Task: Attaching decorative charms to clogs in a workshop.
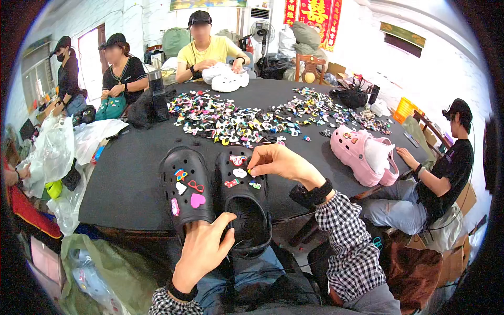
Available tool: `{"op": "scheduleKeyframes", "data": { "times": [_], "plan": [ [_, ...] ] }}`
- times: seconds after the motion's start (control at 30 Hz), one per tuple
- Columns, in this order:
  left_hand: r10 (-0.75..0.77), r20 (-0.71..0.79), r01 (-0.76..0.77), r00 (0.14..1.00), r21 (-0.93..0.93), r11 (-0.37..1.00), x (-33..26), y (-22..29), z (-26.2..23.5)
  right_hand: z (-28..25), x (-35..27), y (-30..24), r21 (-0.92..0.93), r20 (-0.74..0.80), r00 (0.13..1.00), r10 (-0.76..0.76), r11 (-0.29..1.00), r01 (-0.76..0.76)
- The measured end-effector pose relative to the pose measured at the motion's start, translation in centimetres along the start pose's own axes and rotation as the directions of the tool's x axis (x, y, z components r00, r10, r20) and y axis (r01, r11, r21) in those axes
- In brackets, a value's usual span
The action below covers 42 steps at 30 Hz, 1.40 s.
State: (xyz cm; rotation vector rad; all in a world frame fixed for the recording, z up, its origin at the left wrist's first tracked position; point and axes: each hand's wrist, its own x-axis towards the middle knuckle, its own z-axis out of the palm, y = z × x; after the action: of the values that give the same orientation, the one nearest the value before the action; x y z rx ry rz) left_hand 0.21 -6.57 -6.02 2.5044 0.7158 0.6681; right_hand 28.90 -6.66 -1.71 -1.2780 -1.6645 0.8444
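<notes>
A pair of black clogs stands side by side at the table's near edge, toes pointing away. The left clog [184, 160] carries several charms, among them a pink heart [197, 200] and red glasses [196, 186]. My left hand [205, 252] has some fingers tucked inside its opening, holding it; thumb and index finger extend toward the other clog. On the right clog [229, 157] are a white cloud [239, 172], a baseball-themed charm and a red stocking-shaped one. Above its upper right side, my right hand [278, 165] pinches a small yellow charm [251, 172], partly hidden by the fingertips.
A wide pile of loose colourful charms [231, 119] covers the middle of the dark table [131, 173]. Pink clogs [362, 157] stand to the right, near a seated person [446, 168]. Across the table, another person [210, 52] handles white clogs [231, 80]. Plastic bags [50, 152] lie left.
</notes>
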Motion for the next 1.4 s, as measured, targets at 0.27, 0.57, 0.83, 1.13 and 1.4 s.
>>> {"op": "scheduleKeyframes", "data": {
  "times": [0.27,0.57,0.83,1.13,1.4],
  "plan": [
    [0.026,-0.015,-0.026,1.000,0.041,0.999,-0.1,0.0,-0.2,0.3,0.1,-0.7,-0.101,0.011,1.000,0.015,0.995,-0.014],
    [0.029,0.009,-0.029,1.000,0.079,0.996,0.1,0.1,-0.2,0.1,-0.2,-0.6,-0.154,0.012,1.000,0.010,0.988,-0.008],
    [0.023,0.017,-0.025,1.000,0.092,0.995,0.3,0.0,-0.1,0.3,-0.4,-1.5,-0.200,0.000,0.997,0.077,0.977,-0.075],
    [0.076,0.051,-0.079,0.996,0.068,0.995,0.9,-0.2,-0.8,-0.1,-0.2,-1.0,-0.213,-0.003,0.994,0.111,0.971,-0.109],
    [0.086,0.136,-0.084,0.987,-0.023,0.996,2.1,-0.8,-1.6,0.4,0.0,-0.6,-0.203,-0.067,0.991,0.120,0.970,-0.131]
  ]
}}
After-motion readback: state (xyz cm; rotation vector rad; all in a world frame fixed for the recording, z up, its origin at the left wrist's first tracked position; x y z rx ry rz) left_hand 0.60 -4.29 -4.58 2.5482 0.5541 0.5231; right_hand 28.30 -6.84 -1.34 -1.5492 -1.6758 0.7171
